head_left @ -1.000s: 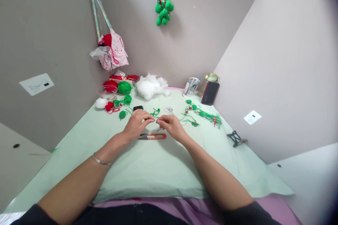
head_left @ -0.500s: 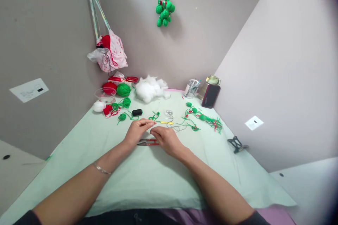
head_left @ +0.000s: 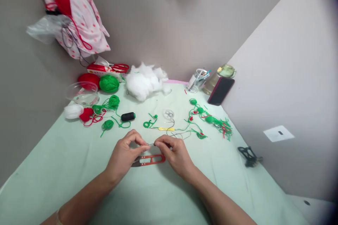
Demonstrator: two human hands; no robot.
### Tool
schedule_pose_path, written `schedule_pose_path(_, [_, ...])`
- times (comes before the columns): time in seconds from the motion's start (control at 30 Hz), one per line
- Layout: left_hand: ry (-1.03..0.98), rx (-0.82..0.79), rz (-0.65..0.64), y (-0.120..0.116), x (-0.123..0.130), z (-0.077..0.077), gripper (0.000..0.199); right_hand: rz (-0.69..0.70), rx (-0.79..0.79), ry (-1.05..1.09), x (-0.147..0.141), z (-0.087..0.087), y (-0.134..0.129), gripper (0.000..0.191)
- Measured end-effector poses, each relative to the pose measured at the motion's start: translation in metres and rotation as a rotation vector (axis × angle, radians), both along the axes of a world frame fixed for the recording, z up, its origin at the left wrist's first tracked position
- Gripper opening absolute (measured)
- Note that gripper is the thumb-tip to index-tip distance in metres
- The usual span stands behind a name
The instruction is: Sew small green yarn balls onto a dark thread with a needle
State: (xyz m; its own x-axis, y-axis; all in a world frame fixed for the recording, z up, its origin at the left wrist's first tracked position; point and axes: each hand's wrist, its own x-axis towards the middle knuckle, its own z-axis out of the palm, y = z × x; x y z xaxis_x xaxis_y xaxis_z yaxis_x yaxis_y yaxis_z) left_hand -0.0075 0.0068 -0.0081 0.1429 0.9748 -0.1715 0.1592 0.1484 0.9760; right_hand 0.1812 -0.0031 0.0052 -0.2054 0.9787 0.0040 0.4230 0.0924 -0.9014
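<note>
- Pale green cloth (head_left: 155, 193) lies before grey walls (head_left: 216, 17).
- Left hand (head_left: 123, 155) and right hand (head_left: 177, 153) pinch, fingertips closed, a thin piece (head_left: 151, 144), needle or thread unclear.
- It spans between them, near orange-handled snips (head_left: 151, 160).

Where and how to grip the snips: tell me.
Take the snips by the orange handle, probably from the near side: they lie flat, blades pointing left by the left hand, and the handle's near edge is exposed.
</note>
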Motion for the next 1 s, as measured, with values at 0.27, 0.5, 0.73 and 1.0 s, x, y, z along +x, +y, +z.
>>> schedule_pose_path(0.27, [-0.115,-0.062,-0.049,0.001,-0.001,-0.005,0.02,0.153,-0.106,0.012,0.006,0.004,0.003,0.024])
schedule_pose_path(0.5, [-0.023,-0.1,-0.006,0.006,-0.005,-0.004,0.019,-0.039,-0.102,0.15,0.012,0.008,0.008,0.028])
schedule_pose_path(0.73, [-0.119,-0.288,-0.328,0.003,-0.001,-0.004,0.03,-0.151,-0.045,0.124,0.014,0.0,0.01,0.024])
schedule_pose_path(1.0, [-0.469,-0.48,-0.109,0.006,-0.003,0.002,0.031,0.369,0.313,-0.199,0.001,-0.004,0.001,0.018])
